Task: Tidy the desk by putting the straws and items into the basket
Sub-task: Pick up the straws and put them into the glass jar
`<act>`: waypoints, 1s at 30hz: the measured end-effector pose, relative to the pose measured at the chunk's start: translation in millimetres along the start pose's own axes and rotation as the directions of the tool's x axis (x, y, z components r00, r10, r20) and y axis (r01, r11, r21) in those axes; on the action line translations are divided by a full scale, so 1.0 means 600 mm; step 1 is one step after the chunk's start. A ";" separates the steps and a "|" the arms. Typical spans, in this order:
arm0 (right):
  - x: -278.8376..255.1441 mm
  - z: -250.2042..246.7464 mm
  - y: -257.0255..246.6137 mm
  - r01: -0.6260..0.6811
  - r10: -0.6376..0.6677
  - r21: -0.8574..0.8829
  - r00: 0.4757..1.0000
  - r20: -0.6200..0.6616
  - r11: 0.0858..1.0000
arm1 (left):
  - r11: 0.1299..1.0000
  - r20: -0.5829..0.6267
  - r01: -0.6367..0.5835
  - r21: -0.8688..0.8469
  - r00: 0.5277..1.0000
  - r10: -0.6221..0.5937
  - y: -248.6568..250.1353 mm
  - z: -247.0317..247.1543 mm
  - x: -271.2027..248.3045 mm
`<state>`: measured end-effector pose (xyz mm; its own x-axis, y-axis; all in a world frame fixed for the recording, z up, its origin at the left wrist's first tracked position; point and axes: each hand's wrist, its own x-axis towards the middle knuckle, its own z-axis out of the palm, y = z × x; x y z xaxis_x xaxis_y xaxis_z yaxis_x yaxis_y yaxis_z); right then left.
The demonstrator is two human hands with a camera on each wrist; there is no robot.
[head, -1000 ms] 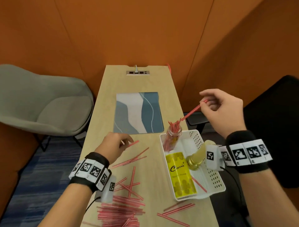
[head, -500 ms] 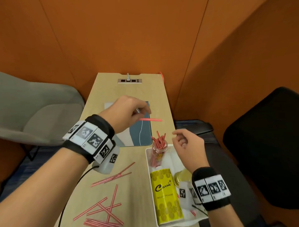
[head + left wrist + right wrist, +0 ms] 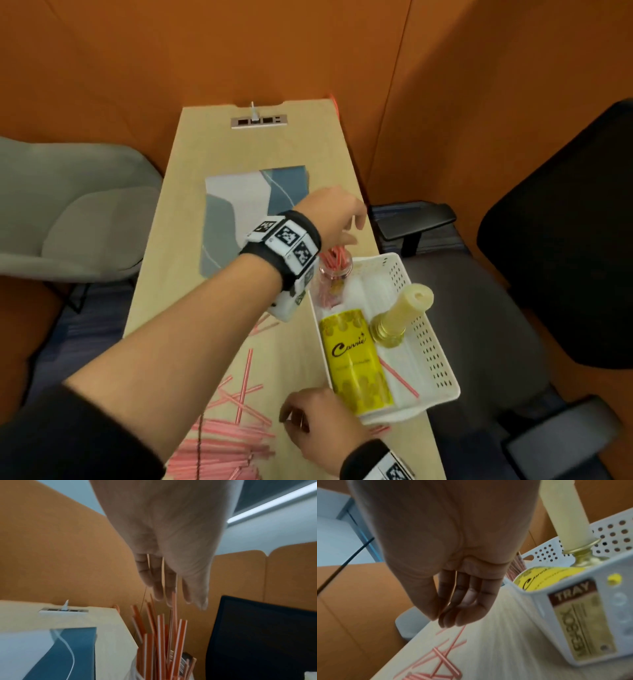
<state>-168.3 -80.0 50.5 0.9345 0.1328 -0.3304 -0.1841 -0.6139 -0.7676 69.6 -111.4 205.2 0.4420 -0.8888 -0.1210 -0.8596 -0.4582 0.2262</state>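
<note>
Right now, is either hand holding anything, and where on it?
Left hand: a straw at its fingertips, top end, over the jar; gripped or released, cannot tell. Right hand: fingertips pinched over loose desk straws; hold unclear.

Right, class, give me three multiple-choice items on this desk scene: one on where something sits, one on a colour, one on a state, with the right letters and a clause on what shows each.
1. Where does the glass jar of straws stand?
A. on the placemat
B. in the white basket
C. on the grey chair

2. What colour is the lying tin?
A. yellow
B. green
C. blue

3. How is the left hand?
A. flat on the desk
B. gripping the tin
C. fingers extended above the jar

Answers: B, the jar sits at the basket's far end; A, its label is yellow; C, the left wrist view shows straight fingers over the straws.
</note>
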 end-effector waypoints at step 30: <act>0.152 0.117 0.001 -0.076 0.103 -0.534 0.994 0.021 0.842 | 0.382 0.227 0.712 -0.589 0.599 -0.768 -0.200 0.414 -0.520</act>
<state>-104.9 -13.8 -18.8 0.9040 0.0851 -0.4190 -0.0635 -0.9424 -0.3283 -28.5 221.8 -24.3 0.8664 -0.1801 -0.4657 0.1374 -0.8107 0.5691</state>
